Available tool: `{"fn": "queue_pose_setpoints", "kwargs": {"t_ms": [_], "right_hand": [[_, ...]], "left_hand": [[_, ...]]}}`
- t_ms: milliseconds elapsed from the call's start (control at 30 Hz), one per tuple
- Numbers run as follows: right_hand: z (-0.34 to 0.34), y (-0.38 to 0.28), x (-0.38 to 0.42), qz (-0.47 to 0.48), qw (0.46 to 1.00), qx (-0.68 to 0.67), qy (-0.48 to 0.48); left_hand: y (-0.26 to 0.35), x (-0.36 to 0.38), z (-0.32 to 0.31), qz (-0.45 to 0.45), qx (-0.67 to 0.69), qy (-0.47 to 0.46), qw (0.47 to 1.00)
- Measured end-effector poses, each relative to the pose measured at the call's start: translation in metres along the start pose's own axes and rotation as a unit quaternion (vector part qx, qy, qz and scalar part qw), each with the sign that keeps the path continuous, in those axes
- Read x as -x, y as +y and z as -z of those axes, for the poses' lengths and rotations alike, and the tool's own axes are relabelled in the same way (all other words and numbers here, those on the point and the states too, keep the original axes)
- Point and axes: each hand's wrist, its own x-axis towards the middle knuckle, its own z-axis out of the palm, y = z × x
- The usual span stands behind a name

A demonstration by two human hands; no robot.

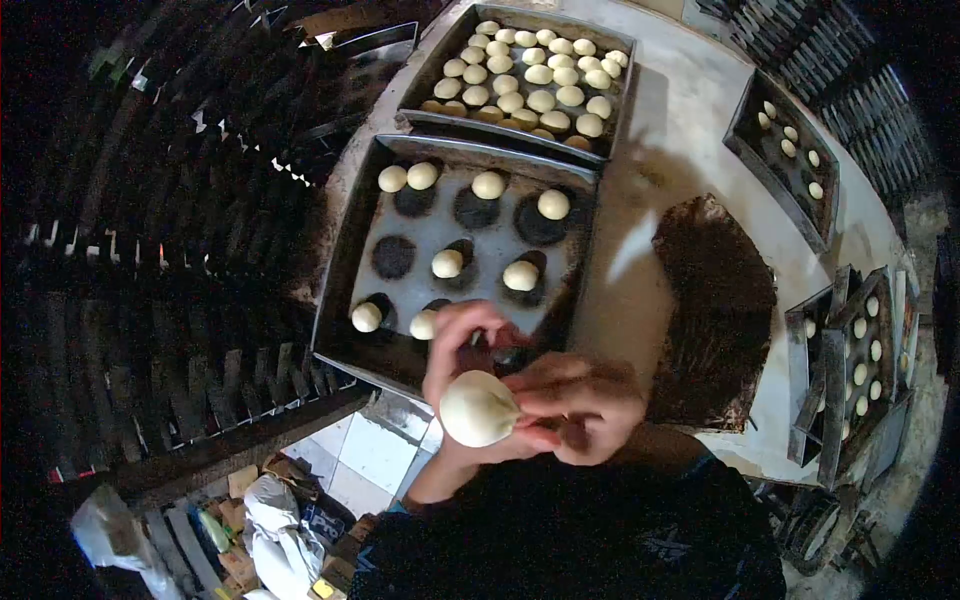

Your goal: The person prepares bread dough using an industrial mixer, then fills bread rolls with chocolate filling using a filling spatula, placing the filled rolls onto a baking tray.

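Note:
A pale, smooth dough ball (pixel 475 410) sits in my left hand (pixel 455 345), whose fingers curl around its far side. With the fingertips of my right hand (pixel 585 400) I pinch the gathered edge on the ball's right side. Both hands are over the near edge of a worn metal baking tray (pixel 365 215), where several dough balls (pixel 488 185) lie spaced apart, some over dark round marks. My left hand partly hides the tray's near right corner. Right of the hands, a dark brown mass (pixel 715 310) with a rough surface spreads over the pale worktop (pixel 625 270).
Behind the near tray stands a second tray (pixel 405 105) full of dough balls. More trays (pixel 780 165) with dough balls line the right side, some stacked at a tilt (pixel 835 380). Dark racks (pixel 150 250) fill the left. Bags (pixel 280 525) and boxes lie on the floor.

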Motion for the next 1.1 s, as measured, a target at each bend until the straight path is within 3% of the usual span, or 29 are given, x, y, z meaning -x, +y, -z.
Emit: {"fn": "queue_pose_setpoints", "kwargs": {"t_ms": [33,67,133,167,200,267,300,333,400,433,467,567,600,700,767,867,900,933,1000,1033,1100], "right_hand": [[-0.012,0.009,0.003,-0.09,0.992,-0.085,-0.005],[-0.03,0.018,0.0,-0.089,0.996,-0.011,0.018],[-0.048,0.022,-0.015,-0.228,0.97,0.048,-0.075],[-0.054,0.028,-0.031,-0.202,0.954,0.148,-0.167],[-0.068,0.029,-0.041,-0.2,0.951,0.15,-0.18],[-0.096,0.032,-0.055,-0.156,0.944,0.288,-0.052],[-0.109,0.038,-0.06,-0.102,0.946,0.296,-0.088],[-0.124,0.044,-0.065,-0.065,0.942,0.293,-0.147],[-0.148,0.073,-0.062,0.0,0.92,0.292,-0.261],[-0.154,0.098,-0.046,0.017,0.915,0.299,-0.27],[-0.161,0.105,-0.047,0.017,0.913,0.299,-0.278],[-0.173,0.13,-0.063,-0.186,0.937,0.193,-0.223],[-0.175,0.151,-0.062,-0.186,0.947,0.186,-0.185],[-0.168,0.23,-0.05,-0.137,0.931,0.269,-0.206],[-0.162,0.266,-0.033,-0.093,0.774,0.501,-0.375],[-0.163,0.255,-0.037,-0.108,0.76,0.482,-0.421],[-0.161,0.256,-0.04,-0.092,0.753,0.485,-0.434],[-0.156,0.251,-0.037,-0.098,0.756,0.489,-0.425],[-0.154,0.206,-0.063,-0.063,0.798,0.493,-0.341],[-0.143,0.183,-0.072,-0.056,0.851,0.437,-0.286],[-0.114,0.144,-0.061,-0.07,0.915,0.381,-0.112]], "left_hand": [[-0.012,-0.009,0.021,-0.043,-0.029,-0.05,0.997],[-0.023,-0.017,0.041,-0.088,-0.057,-0.098,0.99],[-0.02,-0.036,0.073,-0.109,-0.139,-0.059,0.983],[-0.019,-0.033,0.091,-0.035,-0.222,-0.026,0.974],[-0.02,-0.029,0.11,0.042,-0.301,0.009,0.953],[-0.045,-0.032,0.147,-0.006,-0.317,-0.033,0.948],[-0.057,-0.025,0.163,0.015,-0.239,-0.025,0.971],[-0.059,-0.021,0.173,0.137,-0.168,-0.056,0.975],[-0.085,-0.004,0.191,0.1,-0.31,-0.084,0.942],[-0.085,-0.007,0.201,0.189,-0.181,-0.103,0.96],[-0.08,-0.009,0.209,0.189,-0.176,-0.096,0.961],[-0.06,-0.013,0.231,0.272,0.015,-0.061,0.96],[-0.055,-0.013,0.246,0.326,-0.047,-0.058,0.943],[-0.036,-0.014,0.277,0.252,-0.101,0.047,0.961],[-0.02,-0.013,0.295,0.242,-0.116,0.105,0.958],[-0.02,-0.006,0.311,0.178,-0.095,0.211,0.956],[-0.019,-0.009,0.308,0.166,-0.153,0.236,0.945],[-0.032,-0.009,0.305,0.148,-0.121,0.267,0.944],[-0.045,-0.026,0.28,0.119,-0.172,0.229,0.951],[-0.04,-0.04,0.258,0.152,-0.191,0.172,0.954],[-0.052,-0.08,0.214,0.003,-0.299,0.013,0.954]]}}
